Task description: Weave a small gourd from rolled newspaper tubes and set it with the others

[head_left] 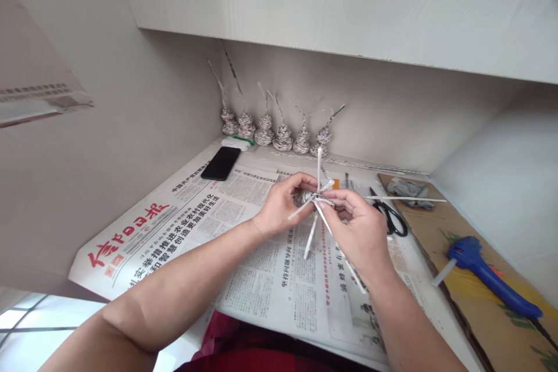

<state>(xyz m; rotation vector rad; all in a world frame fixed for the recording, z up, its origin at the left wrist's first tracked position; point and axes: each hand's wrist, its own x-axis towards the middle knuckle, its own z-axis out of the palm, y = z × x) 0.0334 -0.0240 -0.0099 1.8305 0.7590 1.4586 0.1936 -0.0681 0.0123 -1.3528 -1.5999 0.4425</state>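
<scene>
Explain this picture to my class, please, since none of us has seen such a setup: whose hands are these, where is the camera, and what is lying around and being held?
There is no machine here: one person works with two bare hands. The only picture comes from a camera worn on that person's head, looking forward and down. The left hand grips a small woven paper piece with strips sticking out, while the right hand pinches at those strips. Below lies printed newspaper, with a black smartphone to the left. Along the back stand six gourd-shaped woven pieces. To the right are black-handled scissors and cardboard bearing a blue glue gun.
</scene>
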